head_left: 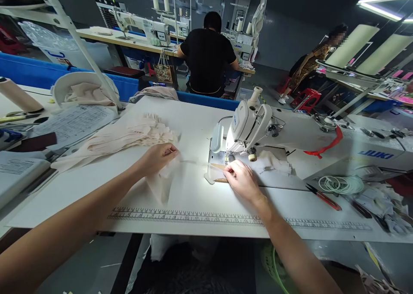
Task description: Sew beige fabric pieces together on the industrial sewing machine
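A piece of thin, sheer beige fabric (161,184) hangs from my left hand (160,157), whose fingers are pinched closed on it. Part of this fabric stretches right toward the sewing machine (247,128). My right hand (240,178) is closed at the needle area, fingertips together on the edge of the fabric beside the presser foot. The needle itself is too small to make out. Behind my left hand lies a stack of beige fabric pieces (129,135). More pale fabric (272,163) is bunched behind the needle area, under the machine arm.
A ruler strip (193,217) runs along the table's front edge. Orange-handled snips (324,197) and a coil of pale cord (341,185) lie at right. Papers (75,124) and a thread cone (20,95) are at left. A co-worker (208,57) sits ahead, facing away.
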`<state>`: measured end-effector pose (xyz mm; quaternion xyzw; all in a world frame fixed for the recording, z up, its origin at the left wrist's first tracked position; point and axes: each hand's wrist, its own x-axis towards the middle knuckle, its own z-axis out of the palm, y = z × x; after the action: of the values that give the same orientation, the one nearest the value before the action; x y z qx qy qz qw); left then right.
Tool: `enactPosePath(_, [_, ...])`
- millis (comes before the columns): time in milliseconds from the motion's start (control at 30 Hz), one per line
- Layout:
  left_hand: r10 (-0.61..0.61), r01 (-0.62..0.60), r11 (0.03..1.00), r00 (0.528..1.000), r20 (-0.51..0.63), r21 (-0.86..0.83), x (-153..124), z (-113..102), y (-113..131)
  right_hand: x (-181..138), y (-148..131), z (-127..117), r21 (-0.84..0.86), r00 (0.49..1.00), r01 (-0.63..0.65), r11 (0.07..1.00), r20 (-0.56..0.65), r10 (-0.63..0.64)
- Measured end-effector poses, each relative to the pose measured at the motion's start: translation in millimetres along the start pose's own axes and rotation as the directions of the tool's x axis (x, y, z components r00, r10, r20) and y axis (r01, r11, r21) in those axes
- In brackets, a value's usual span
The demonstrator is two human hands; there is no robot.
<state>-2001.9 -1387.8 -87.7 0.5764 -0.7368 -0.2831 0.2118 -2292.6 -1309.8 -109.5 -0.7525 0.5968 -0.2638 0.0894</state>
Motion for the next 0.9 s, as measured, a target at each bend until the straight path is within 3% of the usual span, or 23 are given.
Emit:
enactPosePath(167, [-0.032,0.031,0.999,0.999,0.030,0.042,6,0,-2,1,2,-7,0.106,0.994,-0.103,0.989,0.037,0.100])
enactPosePath(367, [-0.013,0.013,0.998,1.000,-0.003,0.059,6,3,-8,-1,9,-7,0.089,0.997,-0.058,0.994,-0.047,0.063])
enactPosePath(567, [-0.064,0.063,0.996,0.998,0.024,0.058,3,5,-9,-7,18,-8,0.067,0.992,-0.096,0.993,-0.079,0.101])
enactPosePath(700, [-0.057,0.055,0.995,0.998,0.016,0.079,3,5,-10,-14,22,-10,0.046,0.988,-0.051,0.998,-0.144,0.057])
enactPosePath(900, [-0.025,0.025,0.985,1.000,-0.002,0.169,5,4,-18,-17,21,-13,-0.026,0.995,0.032,0.999,-0.088,-0.035])
